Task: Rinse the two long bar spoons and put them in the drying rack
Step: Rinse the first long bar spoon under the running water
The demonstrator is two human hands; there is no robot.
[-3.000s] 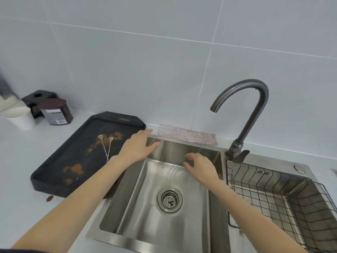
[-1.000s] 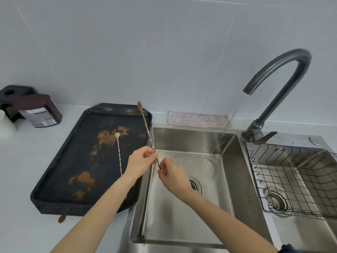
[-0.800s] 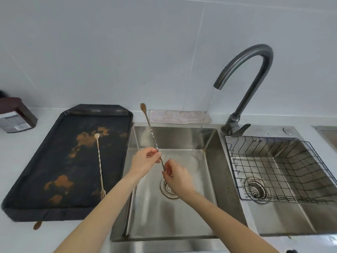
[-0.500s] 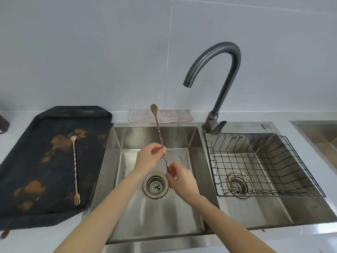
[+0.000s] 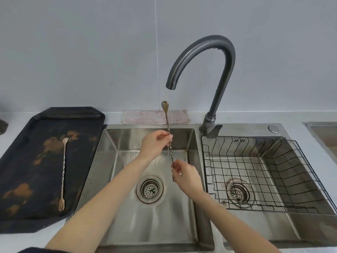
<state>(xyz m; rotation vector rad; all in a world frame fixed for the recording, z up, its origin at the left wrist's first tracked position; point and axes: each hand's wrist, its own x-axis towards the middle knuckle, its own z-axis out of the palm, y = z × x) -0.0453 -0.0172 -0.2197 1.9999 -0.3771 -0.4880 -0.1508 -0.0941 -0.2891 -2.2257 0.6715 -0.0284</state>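
I hold one long twisted bar spoon (image 5: 166, 117) nearly upright over the left sink basin (image 5: 127, 216), bowl end up, right beside the thin stream of water from the faucet (image 5: 217, 73). My left hand (image 5: 155, 146) pinches its middle. My right hand (image 5: 186, 172) pinches its lower end. The second bar spoon (image 5: 63, 172) lies on the stained black tray (image 5: 27, 179) at the left, fork end toward me. A black wire drying rack (image 5: 264, 172) sits in the right basin, with nothing in it.
A pink cloth (image 5: 145, 116) lies behind the sink against the tiled wall. The left basin drain strainer (image 5: 149, 189) sits below my hands. White counter surrounds the tray. Another steel edge (image 5: 322, 132) shows at far right.
My hands picked one spoon off the tray and carried it right over the basin, up beside the running water. The other spoon stayed on the tray. The camera view shifted right.
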